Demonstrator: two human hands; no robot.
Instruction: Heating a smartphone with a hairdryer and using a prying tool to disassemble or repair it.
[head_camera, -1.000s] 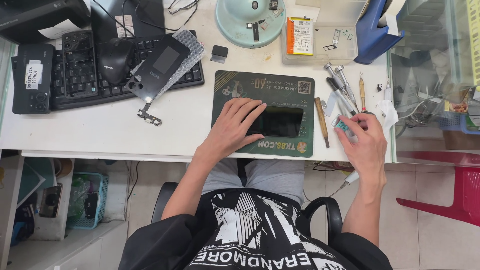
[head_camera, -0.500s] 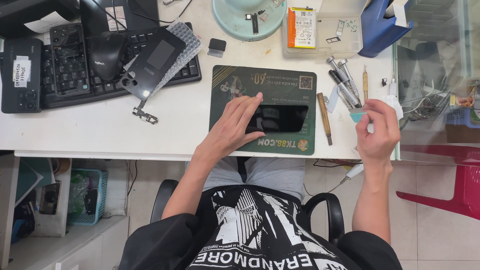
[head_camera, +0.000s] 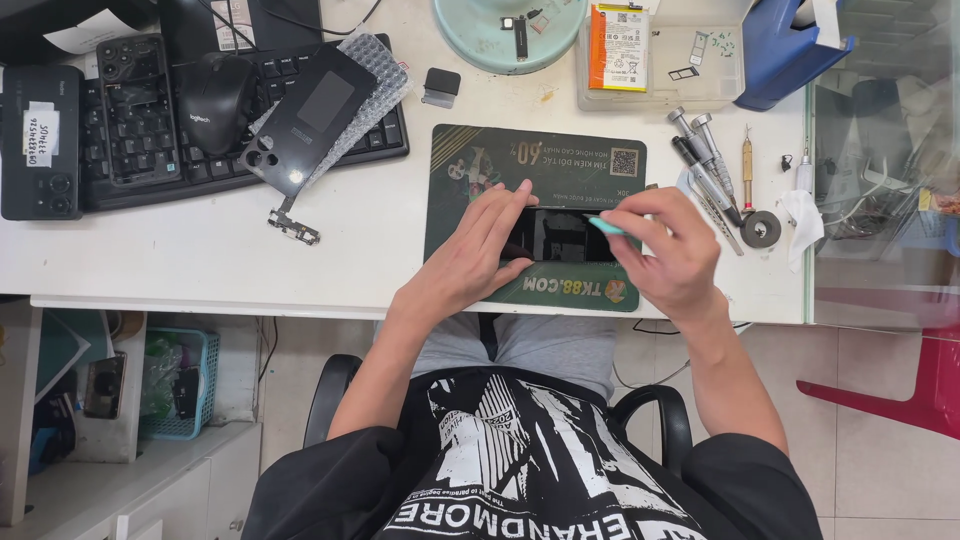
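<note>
Left hand (head_camera: 478, 255) lies flat, fingers spread, pressing down on the left end of the glossy black rectangular phone (head_camera: 560, 235), which rests on the dark green printed work mat (head_camera: 470, 175). Right hand (head_camera: 668, 252) curls in from three o'clock, thumb and forefinger pinched shut on a small teal plastic pry pick (head_camera: 604, 226), its tip touching the phone's right end. The phone sits between both hands. At one o'clock of the right hand, slim metal screwdrivers (head_camera: 700, 160) lie side by side on the white table (head_camera: 200, 260).
</note>
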